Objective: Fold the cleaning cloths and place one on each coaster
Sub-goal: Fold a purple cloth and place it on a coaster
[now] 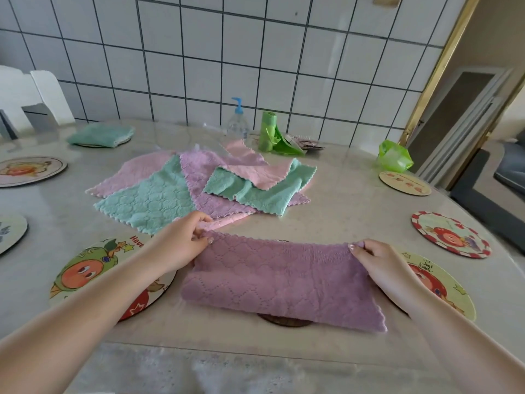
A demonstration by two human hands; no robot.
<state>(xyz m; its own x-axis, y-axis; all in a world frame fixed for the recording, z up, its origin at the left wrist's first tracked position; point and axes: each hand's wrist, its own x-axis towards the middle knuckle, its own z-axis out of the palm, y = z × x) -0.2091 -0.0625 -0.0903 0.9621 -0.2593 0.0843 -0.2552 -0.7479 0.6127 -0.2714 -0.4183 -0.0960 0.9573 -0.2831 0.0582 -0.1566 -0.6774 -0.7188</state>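
A purple cleaning cloth (281,280) lies partly folded in front of me, over a dark round coaster (284,321) that shows only at its near rim. My left hand (181,240) pinches the cloth's far left corner. The far right corner is pinched by my right hand (380,265). Further back sits a loose pile of unfolded cloths (204,189), green, pink and purple. A folded green cloth (100,135) rests on a coaster at the far left. Picture coasters lie bare near left (93,268), near right (443,285) and right (451,237).
More coasters sit at far left (31,170), at the left edge (11,231) and at far right (404,183). A pump bottle (238,120), a green bag roll (267,132) and a green plastic bag (395,156) stand by the tiled wall. The table's front edge runs just below the cloth.
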